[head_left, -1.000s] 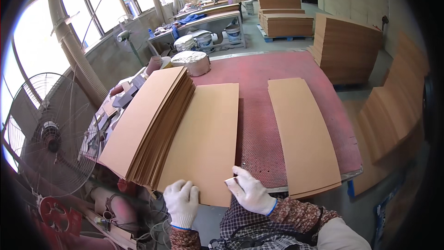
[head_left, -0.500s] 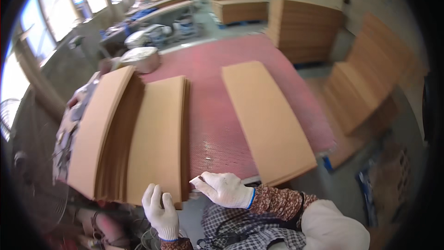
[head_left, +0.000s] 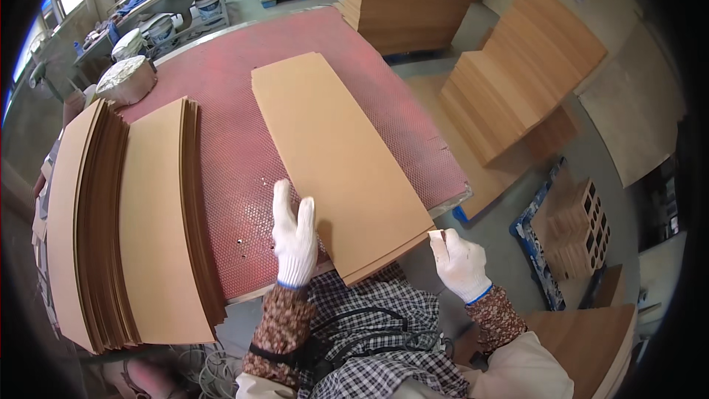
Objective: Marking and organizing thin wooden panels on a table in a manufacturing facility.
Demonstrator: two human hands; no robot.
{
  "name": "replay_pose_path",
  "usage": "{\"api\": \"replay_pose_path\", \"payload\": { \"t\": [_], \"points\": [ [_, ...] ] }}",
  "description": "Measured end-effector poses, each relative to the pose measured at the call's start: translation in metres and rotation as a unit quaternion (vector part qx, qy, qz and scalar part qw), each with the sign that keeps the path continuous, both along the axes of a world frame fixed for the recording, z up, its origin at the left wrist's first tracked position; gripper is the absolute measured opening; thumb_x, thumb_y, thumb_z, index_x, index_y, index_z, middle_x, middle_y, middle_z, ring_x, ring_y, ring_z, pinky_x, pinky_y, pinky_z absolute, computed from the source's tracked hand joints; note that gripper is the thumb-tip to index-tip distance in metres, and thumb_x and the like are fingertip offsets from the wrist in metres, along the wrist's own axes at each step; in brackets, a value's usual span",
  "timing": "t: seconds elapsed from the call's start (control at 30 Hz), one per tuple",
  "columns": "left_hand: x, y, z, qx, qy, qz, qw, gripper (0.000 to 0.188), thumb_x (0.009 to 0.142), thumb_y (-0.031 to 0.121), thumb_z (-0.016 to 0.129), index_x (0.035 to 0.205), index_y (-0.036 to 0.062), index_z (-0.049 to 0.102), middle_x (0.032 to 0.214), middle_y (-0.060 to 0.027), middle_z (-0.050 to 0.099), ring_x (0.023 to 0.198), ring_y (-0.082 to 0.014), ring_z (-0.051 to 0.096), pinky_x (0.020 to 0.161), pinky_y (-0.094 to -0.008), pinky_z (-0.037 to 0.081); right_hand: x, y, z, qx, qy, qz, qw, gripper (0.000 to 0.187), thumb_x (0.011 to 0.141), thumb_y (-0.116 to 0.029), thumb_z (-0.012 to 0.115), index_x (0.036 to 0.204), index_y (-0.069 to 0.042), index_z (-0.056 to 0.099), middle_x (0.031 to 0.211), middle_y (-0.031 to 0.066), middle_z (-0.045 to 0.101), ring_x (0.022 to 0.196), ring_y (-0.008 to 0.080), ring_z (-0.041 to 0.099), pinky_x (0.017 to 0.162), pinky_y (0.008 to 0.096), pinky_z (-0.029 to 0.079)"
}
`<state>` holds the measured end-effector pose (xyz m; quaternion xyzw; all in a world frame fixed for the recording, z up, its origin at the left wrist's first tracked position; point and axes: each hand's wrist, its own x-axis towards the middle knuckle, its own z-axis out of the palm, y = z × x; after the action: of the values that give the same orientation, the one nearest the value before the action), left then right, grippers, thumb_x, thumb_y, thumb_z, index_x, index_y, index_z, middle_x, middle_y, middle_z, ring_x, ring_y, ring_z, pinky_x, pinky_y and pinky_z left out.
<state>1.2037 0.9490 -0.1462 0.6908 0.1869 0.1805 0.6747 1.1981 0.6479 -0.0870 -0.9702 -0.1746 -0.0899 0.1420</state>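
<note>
A short pile of tan rectangular boards (head_left: pixel 340 170) lies slantwise on the red textured tabletop (head_left: pixel 229 177), its lower edge over the table's near side. My left hand (head_left: pixel 295 240), in a white knit glove, is beside the pile's left edge with fingers extended and apart, holding nothing. At the near right corner, my gloved right hand (head_left: pixel 461 266) is closed on a small pale flat piece, which reaches the board corner. What that piece is I cannot make out.
Two taller stacks of boards stand to the left, an outer stack (head_left: pixel 70 214) and an inner stack (head_left: pixel 155 214). A pale round bundle (head_left: pixel 127 80) sits at the far left corner. Stepped board piles (head_left: pixel 509 96) and a pallet with blocks (head_left: pixel 580 233) stand on the right.
My view has swung right. Both hands have moved from near the left stacks to the slanted pile, the left to its left edge, the right with the pale piece to its near right corner.
</note>
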Motion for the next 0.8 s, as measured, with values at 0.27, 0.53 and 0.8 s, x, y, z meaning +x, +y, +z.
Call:
{"api": "replay_pose_path", "payload": {
  "t": [0.27, 0.53, 0.8],
  "points": [
    [0.027, -0.029, -0.015, 0.014, -0.031, 0.039, 0.999, 0.065, 0.104, 0.006, 0.06, 0.16, -0.0104, 0.031, 0.163, -0.0281, 0.042, 0.15, -0.0366, 0.044, 0.126, -0.0418, 0.034, 0.008, 0.003, -0.006, -0.021, -0.009, 0.018, 1.0, 0.03, 0.106, -0.03, 0.066, 0.086, -0.009, 0.058, 0.063, 0.0103, 0.065, 0.049, 0.0328, 0.063, 0.046, 0.0439, 0.049],
    [0.023, -0.028, -0.034, 0.025, -0.051, 0.046, 0.997, 0.071, 0.103, -0.004, 0.056, 0.166, -0.0081, 0.025, 0.173, -0.0263, 0.027, 0.162, -0.0339, 0.027, 0.133, -0.0426, 0.022, 0.008, 0.012, 0.01, -0.151, -0.052, 0.105, 0.982, 0.01, 0.099, -0.019, 0.069, 0.099, -0.009, 0.068, 0.076, 0.0043, 0.058, 0.052, 0.02, 0.062, 0.042, 0.0376, 0.047],
    [0.019, -0.03, -0.031, 0.004, -0.065, 0.048, 0.997, 0.069, 0.099, -0.008, 0.056, 0.163, -0.0086, 0.03, 0.173, -0.028, 0.026, 0.163, -0.0353, 0.025, 0.133, -0.0435, 0.022, 0.036, 0.027, 0.012, -0.173, -0.021, 0.115, 0.978, 0.012, 0.101, -0.021, 0.067, 0.099, -0.009, 0.065, 0.072, 0.0042, 0.058, 0.052, 0.0213, 0.064, 0.043, 0.0388, 0.047]
  ]
}}
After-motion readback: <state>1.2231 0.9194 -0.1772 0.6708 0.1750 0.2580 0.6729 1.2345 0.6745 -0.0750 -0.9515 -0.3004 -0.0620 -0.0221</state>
